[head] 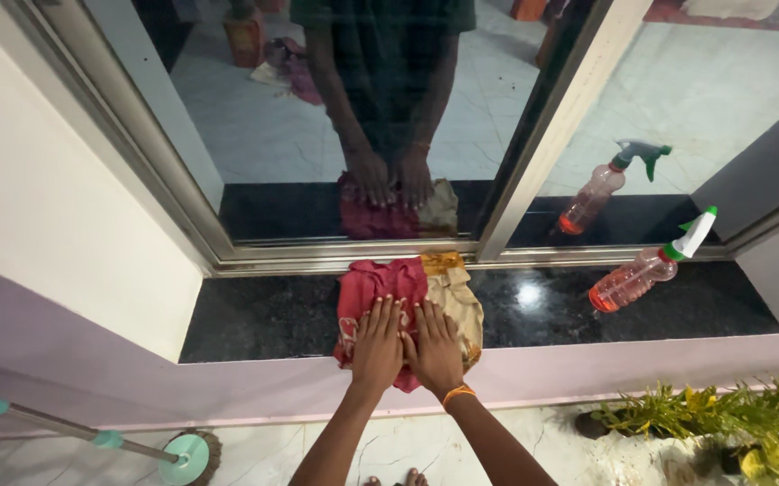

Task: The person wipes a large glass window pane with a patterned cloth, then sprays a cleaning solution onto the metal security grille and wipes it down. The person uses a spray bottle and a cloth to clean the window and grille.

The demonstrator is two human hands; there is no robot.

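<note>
A red and beige cloth [412, 286] lies spread on the black stone window sill [263, 315], its edge hanging over the front. My left hand [377, 345] and my right hand [434, 346] press flat on the cloth side by side, fingers stretched toward the glass. An orange band circles my right wrist. The window glass [317, 108] mirrors my arms, hands and the cloth.
A clear spray bottle [646, 268] with pink liquid and a green-white nozzle lies tilted on the sill at the right. A mop [178, 453] with a teal handle rests on the floor at the lower left. Green plants [722, 423] grow at the lower right.
</note>
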